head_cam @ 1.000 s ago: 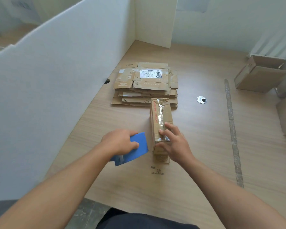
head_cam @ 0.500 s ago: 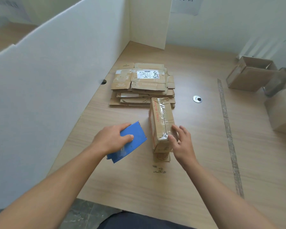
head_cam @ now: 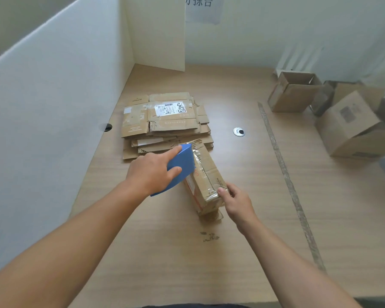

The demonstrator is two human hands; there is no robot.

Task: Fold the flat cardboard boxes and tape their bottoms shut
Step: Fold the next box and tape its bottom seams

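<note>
A folded cardboard box (head_cam: 206,174) stands on the wooden table (head_cam: 187,252), its taped seam facing up and shining with clear tape. My right hand (head_cam: 237,202) grips the box's near end, thumb on top of the tape. My left hand (head_cam: 152,172) holds a blue plastic scraper card (head_cam: 181,165), index finger stretched along its top edge, with the card's far edge against the far end of the box's taped seam. A stack of flat cardboard boxes (head_cam: 165,123) lies just behind, the top one carrying a white shipping label.
A white partition (head_cam: 53,103) walls the table's left side and back corner. Several assembled boxes (head_cam: 295,94) stand at the far right. A strip of tape (head_cam: 285,174) runs along the table on the right. A metal grommet (head_cam: 239,132) sits mid-table.
My left hand carried the blue card from left of the box up onto its far taped end. My right hand slid to the box's near end, and the box turned slightly.
</note>
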